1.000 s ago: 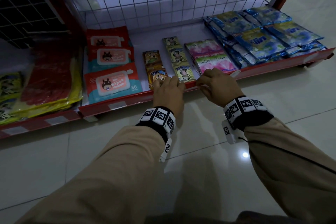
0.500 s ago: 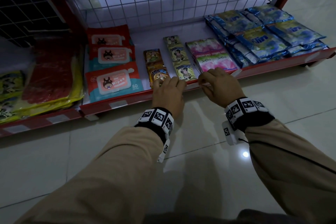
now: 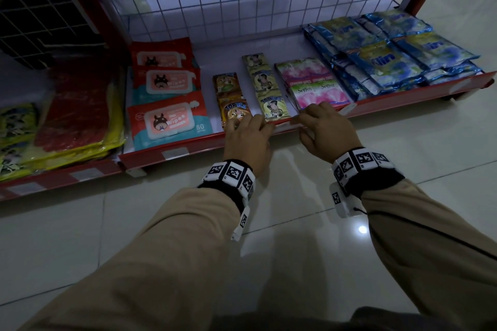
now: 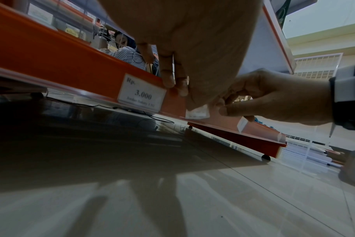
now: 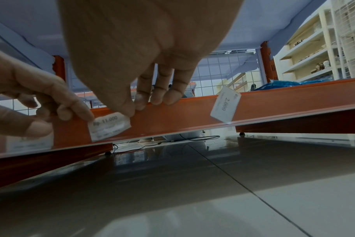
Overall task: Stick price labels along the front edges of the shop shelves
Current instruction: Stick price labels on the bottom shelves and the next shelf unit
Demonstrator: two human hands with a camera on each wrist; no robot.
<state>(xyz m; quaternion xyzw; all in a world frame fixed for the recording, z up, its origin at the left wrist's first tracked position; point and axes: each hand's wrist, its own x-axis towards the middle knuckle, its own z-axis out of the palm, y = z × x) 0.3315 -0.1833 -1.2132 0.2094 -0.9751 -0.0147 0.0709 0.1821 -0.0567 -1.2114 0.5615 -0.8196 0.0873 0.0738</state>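
Here, my right hand [image 5: 144, 52] and left hand [image 5: 30, 99] pinch either end of the Rp 11.000 label [image 5: 108, 126]; its long axis lies slightly askew along the red shelf edge [image 5: 172, 117].

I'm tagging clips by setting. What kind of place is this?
Most likely a small shop. Packaged goods such as wipes packs lie in rows on a low red shelf backed by wire mesh, and printed price labels reading "Rp. 11.000" and "3.000" sit on its front edge.
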